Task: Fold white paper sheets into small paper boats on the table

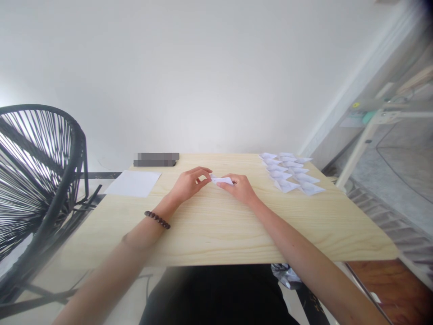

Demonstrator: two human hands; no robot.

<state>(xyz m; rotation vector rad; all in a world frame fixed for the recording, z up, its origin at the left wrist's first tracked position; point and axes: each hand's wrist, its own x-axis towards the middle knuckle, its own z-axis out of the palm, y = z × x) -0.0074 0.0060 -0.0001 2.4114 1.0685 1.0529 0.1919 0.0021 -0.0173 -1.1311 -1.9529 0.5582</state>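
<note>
A small folded white paper (pixel 222 180) is held just above the middle of the table, between my two hands. My left hand (pixel 192 184) pinches its left end with thumb and index finger. On the other side my right hand (pixel 241 187) grips the paper, thumb on the near face and fingers behind it. Several folded white paper pieces (pixel 284 171) sit in rows at the right back of the table. Flat white sheets (pixel 133 183) lie at the left edge.
The light wooden table (pixel 203 234) stands against a white wall. A dark blurred-out object (pixel 155 160) lies at its back left. A black woven chair (pixel 43 180) is at the left, and a pale metal frame (pixel 361 144) stands beyond the right edge.
</note>
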